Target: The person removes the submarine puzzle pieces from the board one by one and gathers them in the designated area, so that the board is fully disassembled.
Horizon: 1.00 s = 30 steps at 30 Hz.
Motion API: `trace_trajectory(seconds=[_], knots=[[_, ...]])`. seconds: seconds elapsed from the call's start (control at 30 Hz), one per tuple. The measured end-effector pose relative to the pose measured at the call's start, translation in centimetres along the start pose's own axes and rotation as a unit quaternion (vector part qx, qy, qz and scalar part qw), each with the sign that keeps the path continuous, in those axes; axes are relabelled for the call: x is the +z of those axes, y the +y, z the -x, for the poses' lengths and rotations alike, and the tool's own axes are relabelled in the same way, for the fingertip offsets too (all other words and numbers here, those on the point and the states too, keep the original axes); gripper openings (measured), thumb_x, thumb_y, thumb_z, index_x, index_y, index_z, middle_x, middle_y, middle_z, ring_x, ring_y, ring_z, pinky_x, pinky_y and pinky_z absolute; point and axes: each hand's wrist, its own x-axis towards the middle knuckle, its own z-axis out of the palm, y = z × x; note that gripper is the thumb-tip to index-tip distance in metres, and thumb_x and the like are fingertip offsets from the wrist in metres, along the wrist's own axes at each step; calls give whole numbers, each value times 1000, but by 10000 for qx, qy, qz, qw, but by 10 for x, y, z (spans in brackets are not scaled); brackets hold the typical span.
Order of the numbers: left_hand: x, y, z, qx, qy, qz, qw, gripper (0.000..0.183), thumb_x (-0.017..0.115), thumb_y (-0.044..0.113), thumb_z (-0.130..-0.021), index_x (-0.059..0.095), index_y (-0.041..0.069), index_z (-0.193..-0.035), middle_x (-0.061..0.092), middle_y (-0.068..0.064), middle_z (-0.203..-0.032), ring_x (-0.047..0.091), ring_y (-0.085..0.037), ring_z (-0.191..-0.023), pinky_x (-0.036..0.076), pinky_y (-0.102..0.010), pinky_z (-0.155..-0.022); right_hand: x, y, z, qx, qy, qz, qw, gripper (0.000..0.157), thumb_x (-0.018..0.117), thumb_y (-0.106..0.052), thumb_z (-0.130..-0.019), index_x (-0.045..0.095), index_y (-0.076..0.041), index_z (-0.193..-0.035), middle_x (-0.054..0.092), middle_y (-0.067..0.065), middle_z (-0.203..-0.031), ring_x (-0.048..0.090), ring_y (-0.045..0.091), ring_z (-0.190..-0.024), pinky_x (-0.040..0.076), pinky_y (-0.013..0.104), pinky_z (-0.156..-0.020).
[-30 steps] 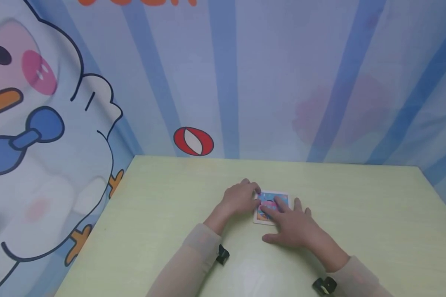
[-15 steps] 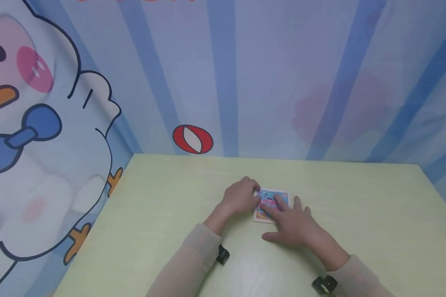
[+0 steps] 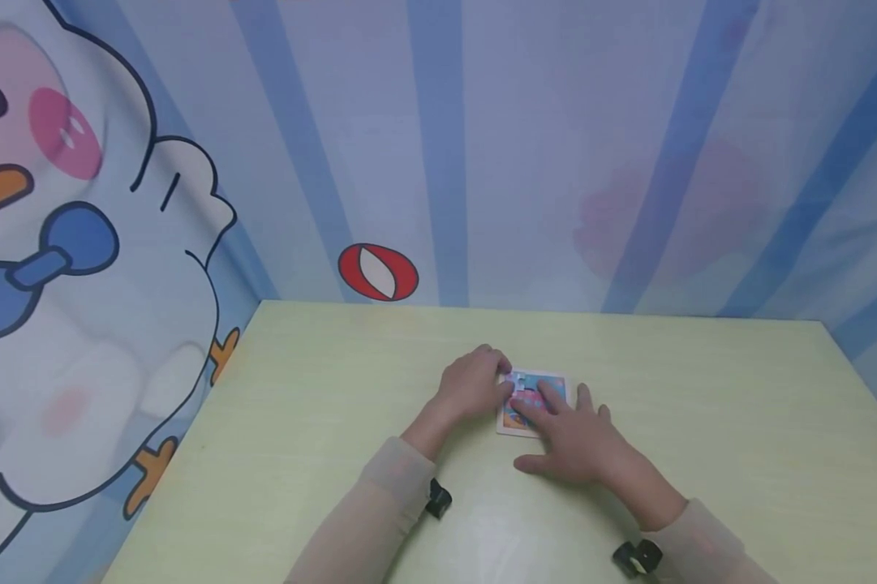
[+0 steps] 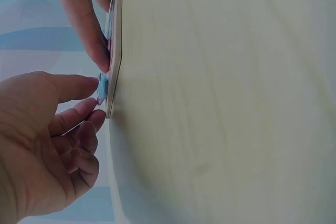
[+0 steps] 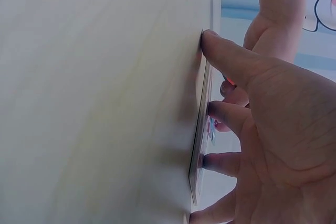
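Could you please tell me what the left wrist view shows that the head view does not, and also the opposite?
Only the left wrist view shows the palm side of the left hand and the layered side edge of the board.

Only the head view shows the printed white bird, the red-and-white oval, the sleeves and the black wrist devices.

Both show the left hand, the board, at least part of the right hand, the table and the blue-striped wall.

Striped backdrop (image 3: 540,162) behind pale table (image 3: 299,414)
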Motion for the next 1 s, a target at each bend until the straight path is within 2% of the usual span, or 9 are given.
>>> trace_trajectory(seconds=[0.13,0.4,0.73,0.9,1.0], knots=[[-1,2,-1,-55,30,153,9999,28,69,29,-99,72,12,-121,69,-1,-118,65,-20,-108,53,-37,-91,0,0,0,-6,21,11,10000,86,69,-67,-88,44,-24,-159,28,22,-166,23,74,-136,32,85,-94],[0,3,-3,-47,33,389,9992,22,69,28,-99,73,16,-117,74,4,-111,69,-18,-103,54,-35,-84,0,0,0,-43,0,33,10000,85,68,-67,-89,45,-24,-159,28,22,-166,24,74,-135,32,86,-92],[4,9,-5,-137,-139,94,9998,32,78,34,-94,74,17,-121,67,3,-109,65,-16,-100,52,-35,-82,2,1,0,-18,12,-43,10000,86,69,-67,-89,45,-24,-158,28,23,-166,22,74,-136,31,86,-93],[3,11,-6,-221,-201,132,9995,25,78,33,-93,76,18,-113,65,4,-106,63,-15,-95,52,-35,-80,3,2,0,17,-1,-12,10000,87,68,-69,-88,43,-25,-159,27,22,-166,22,73,-137,31,86,-94],[2,13,-7,-242,-229,115,9994,28,78,33,-93,75,16,-115,65,3,-107,63,-15,-95,52,-34,-79,3,2,-1,48,-37,-3,10000,87,67,-69,-89,42,-25,-160,26,22,-167,21,73,-138,30,86,-94]])
